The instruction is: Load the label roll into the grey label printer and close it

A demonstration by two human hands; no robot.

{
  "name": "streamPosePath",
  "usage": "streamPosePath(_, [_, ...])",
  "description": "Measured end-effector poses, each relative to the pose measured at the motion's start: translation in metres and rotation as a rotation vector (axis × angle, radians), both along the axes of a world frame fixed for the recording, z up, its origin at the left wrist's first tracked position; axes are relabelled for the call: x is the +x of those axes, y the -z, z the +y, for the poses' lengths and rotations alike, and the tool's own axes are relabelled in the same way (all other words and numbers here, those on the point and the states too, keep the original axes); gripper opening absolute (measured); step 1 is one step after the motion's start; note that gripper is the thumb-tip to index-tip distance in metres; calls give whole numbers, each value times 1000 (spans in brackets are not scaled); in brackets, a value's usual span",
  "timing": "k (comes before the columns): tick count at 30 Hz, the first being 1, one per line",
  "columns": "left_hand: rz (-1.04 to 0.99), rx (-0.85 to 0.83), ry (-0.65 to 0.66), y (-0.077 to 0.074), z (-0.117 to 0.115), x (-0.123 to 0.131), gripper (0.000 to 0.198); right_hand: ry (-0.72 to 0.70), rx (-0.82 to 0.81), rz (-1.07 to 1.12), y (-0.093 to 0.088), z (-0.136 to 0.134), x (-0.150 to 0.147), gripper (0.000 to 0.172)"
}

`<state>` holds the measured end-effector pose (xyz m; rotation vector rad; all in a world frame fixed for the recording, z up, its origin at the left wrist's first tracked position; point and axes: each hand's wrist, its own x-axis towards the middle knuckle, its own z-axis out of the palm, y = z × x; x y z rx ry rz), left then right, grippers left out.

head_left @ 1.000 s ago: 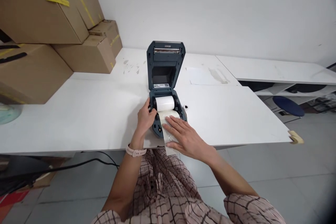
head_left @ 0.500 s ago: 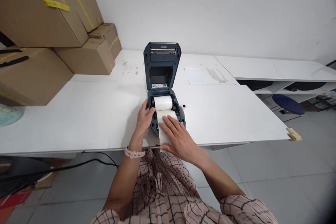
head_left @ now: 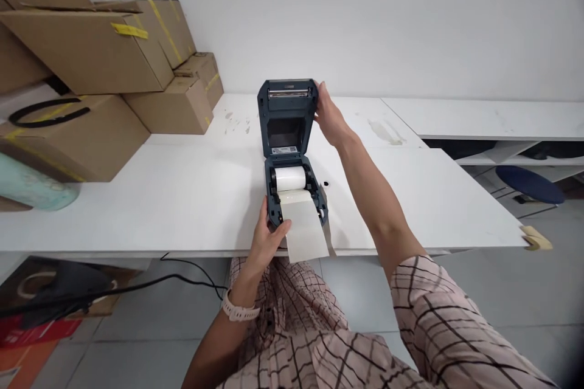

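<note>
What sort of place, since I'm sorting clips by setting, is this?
Probably a packing or shipping workspace: taped cardboard boxes are stacked on a long white table, where an open device resembling a label printer holds a white roll.

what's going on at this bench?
A person has a dark blue-grey, boxy label printer on the white table, its hinged lid standing open. The right hand is at the lid's upper right edge; the left hand is at the printer's front left corner, thumb by the paper. A white paper roll sits inside, and a flat, off-white paper strip extends out over the front.
</note>
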<state>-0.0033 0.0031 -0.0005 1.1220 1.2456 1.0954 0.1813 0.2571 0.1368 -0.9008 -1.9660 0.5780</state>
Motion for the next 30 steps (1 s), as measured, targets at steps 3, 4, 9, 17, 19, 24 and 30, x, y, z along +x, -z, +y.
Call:
streamPosePath(3, [-7, 16, -1, 4, -2, -5, 103, 40, -74, 35, -1, -24, 6, 82])
streamPosePath(4, [-13, 13, -18, 5, -4, -8, 101, 61, -86, 51, 3, -43, 11, 77])
streamPosePath(9, [-45, 85, -209, 0, -2, -23, 83, 126, -14, 68, 44, -156, 29, 50])
streamPosePath(17, [-10, 46, -207, -18, 13, 6, 91, 202, 38, -26, 95, -220, 13, 35])
streamPosePath(19, [-41, 27, -210, -14, 14, 11, 90, 204, 73, -86, 102, -222, 14, 39])
streamPosePath(24, [-45, 119, -169, -3, 9, 11, 78, 184, 114, -212, 117, -231, 21, 46])
streamPosePath(30, [1, 176, -275, 1, 12, 15, 76, 187, 117, -168, 128, -228, 18, 47])
